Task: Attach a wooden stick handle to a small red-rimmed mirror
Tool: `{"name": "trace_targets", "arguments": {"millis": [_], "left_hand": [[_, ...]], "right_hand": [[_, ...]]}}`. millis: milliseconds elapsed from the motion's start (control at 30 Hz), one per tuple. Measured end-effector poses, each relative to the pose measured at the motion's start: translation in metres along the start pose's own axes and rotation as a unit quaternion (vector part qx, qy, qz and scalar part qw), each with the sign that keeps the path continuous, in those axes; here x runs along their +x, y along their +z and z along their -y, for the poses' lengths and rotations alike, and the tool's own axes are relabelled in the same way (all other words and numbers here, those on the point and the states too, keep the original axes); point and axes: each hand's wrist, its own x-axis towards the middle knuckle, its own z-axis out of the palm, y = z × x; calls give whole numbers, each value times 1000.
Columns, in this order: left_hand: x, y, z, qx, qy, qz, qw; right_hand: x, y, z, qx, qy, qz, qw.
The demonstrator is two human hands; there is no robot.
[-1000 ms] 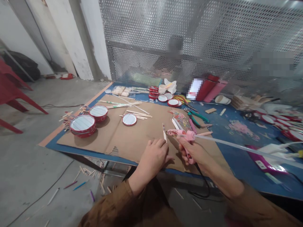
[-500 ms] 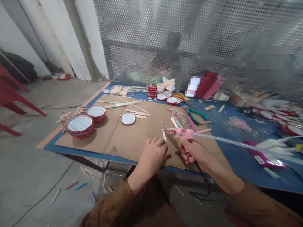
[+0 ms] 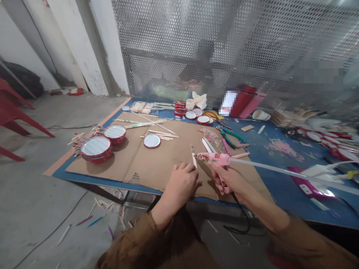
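The left hand (image 3: 182, 186) pinches a flat wooden craft stick (image 3: 193, 156) upright, while the right hand (image 3: 226, 179) grips a pink hot glue gun (image 3: 214, 159), its nozzle just beside the stick and a long glue stick (image 3: 280, 172) running from its back. The hands are close but apart, above a brown cardboard sheet (image 3: 157, 168) on the blue table (image 3: 73, 172), with red-rimmed round lids (image 3: 97, 149) to the left and green-handled pliers (image 3: 228, 135) beyond

pixelated label (image 3: 228, 103), blurred shapes (image 3: 204, 56) behind perforated metal mesh (image 3: 168, 45)
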Motion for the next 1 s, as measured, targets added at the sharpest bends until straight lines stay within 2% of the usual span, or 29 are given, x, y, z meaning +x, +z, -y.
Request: {"name": "trace_targets", "arguments": {"millis": [533, 733, 1000], "left_hand": [[-1, -1, 0, -1, 3, -5, 1000], [-1, 0, 0, -2, -2, -7, 1000], [-1, 0, 0, -11, 0, -15, 1000]], "right_hand": [[-2, -1, -6, 0, -6, 14, 1000], [-4, 0, -2, -30, 23, 6, 999], [-3, -1, -8, -20, 20, 14, 999]]}}
